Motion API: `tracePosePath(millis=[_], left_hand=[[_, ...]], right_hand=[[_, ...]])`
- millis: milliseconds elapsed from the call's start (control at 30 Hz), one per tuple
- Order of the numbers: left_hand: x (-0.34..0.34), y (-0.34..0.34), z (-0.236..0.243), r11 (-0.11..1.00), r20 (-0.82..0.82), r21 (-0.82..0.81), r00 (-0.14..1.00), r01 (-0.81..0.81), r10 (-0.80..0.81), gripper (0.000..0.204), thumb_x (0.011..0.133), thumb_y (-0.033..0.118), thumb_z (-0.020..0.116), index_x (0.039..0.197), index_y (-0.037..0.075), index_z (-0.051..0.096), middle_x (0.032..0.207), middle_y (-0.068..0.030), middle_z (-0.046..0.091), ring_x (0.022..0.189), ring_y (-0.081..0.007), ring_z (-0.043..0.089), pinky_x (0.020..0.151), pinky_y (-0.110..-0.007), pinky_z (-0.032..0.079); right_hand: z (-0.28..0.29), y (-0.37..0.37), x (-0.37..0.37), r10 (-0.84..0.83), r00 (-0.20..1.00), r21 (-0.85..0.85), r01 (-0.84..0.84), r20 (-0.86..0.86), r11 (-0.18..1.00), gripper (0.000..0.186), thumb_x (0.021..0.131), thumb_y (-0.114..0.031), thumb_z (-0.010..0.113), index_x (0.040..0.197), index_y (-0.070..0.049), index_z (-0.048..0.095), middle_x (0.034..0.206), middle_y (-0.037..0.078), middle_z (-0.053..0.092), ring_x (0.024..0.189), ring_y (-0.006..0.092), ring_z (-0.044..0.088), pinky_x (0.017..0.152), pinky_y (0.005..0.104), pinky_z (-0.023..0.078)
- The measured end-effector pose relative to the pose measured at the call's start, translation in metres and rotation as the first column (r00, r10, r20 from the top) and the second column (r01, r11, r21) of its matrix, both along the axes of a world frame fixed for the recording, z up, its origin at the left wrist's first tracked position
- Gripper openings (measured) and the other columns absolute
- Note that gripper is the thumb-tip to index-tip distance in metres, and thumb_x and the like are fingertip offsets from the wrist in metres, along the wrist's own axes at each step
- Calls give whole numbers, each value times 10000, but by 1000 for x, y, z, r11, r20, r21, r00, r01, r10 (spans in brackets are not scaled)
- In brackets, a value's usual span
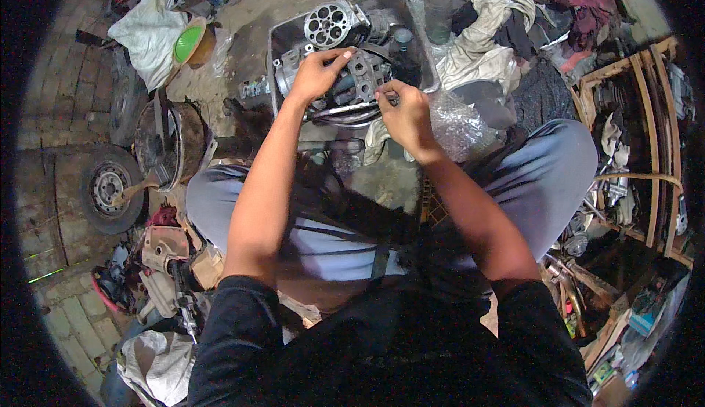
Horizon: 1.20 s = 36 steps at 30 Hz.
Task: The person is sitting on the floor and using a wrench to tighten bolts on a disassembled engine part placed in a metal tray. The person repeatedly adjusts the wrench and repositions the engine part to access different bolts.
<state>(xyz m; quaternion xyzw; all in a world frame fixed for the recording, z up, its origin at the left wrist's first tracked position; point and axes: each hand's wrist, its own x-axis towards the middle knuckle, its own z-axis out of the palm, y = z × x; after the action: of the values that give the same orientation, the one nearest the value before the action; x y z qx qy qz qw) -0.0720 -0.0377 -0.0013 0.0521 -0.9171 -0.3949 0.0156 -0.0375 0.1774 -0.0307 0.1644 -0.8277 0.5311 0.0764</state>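
Observation:
Over a grey tray [275,77] of metal parts, I hold a flat grey metal plate with several holes [360,71], tilted toward me. My left hand [318,78] is closed at its upper left edge, thumb and fingers near the top. My right hand [408,115] pinches its lower right edge between thumb and fingertips. Just beyond stands a round metal part with several large holes [327,25], on the tray's far side. Beneath my hands lie more metal parts, partly hidden. A dark bottle [402,40] is at the tray's right.
A clear plastic bottle [438,11] and heaped rags [488,36] stand right of the tray, with bubble wrap [459,124] nearer. At left are a metal drum [183,143], a small wheel [110,188] and a green-lidded container [189,42]. A wooden rack [653,143] holds parts at right.

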Motion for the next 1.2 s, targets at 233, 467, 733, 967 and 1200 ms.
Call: tracePosePath(millis=[233, 467, 733, 967, 1200], left_hand=[[-3, -12, -1, 977, 135, 198, 985, 75, -103, 523, 1012, 479, 636, 1344, 80, 702, 1362, -144, 692, 1306, -238, 604, 1137, -373, 413], [2, -6, 6, 992, 96, 99, 992, 76, -86, 628, 885, 575, 744, 1318, 120, 723, 1305, -195, 709, 1269, -342, 648, 1091, -403, 475], [-2, -6, 3, 989, 101, 90, 987, 120, -128, 625, 913, 563, 726, 1340, 107, 707, 1347, -186, 691, 1291, -325, 633, 1114, -412, 455], [-5, -5, 0, 993, 109, 56, 988, 106, -112, 657, 886, 594, 736, 1324, 104, 716, 1313, -199, 705, 1257, -335, 656, 1086, -414, 479], [-5, -2, 0, 995, 119, 62, 989, 82, -89, 640, 882, 600, 734, 1306, 121, 729, 1290, -208, 712, 1242, -356, 663, 1080, -430, 486]], right_hand=[[-5, -4, 8, -5, 1000, 71, 7, -20, 997, 139, 887, -54, 717, 1013, -18, 673, 907, 228, 729, 882, 442, 706, 780, 526, 543], [-4, -9, 7, -22, 976, 74, 39, -216, 997, 119, 847, -53, 739, 925, -21, 655, 869, 220, 710, 838, 440, 687, 752, 530, 541], [-1, -19, 5, -65, 990, 215, 90, -123, 972, 127, 863, -101, 733, 889, -21, 638, 834, 231, 700, 816, 446, 688, 724, 551, 536], [-1, -29, 3, -37, 986, 318, 89, -165, 944, 115, 888, -99, 702, 903, -9, 632, 782, 239, 694, 732, 454, 698, 674, 562, 546], [-1, -31, -1, -43, 983, 334, 101, -179, 937, 93, 897, -83, 689, 878, -9, 636, 758, 248, 684, 725, 462, 688, 676, 550, 537]])
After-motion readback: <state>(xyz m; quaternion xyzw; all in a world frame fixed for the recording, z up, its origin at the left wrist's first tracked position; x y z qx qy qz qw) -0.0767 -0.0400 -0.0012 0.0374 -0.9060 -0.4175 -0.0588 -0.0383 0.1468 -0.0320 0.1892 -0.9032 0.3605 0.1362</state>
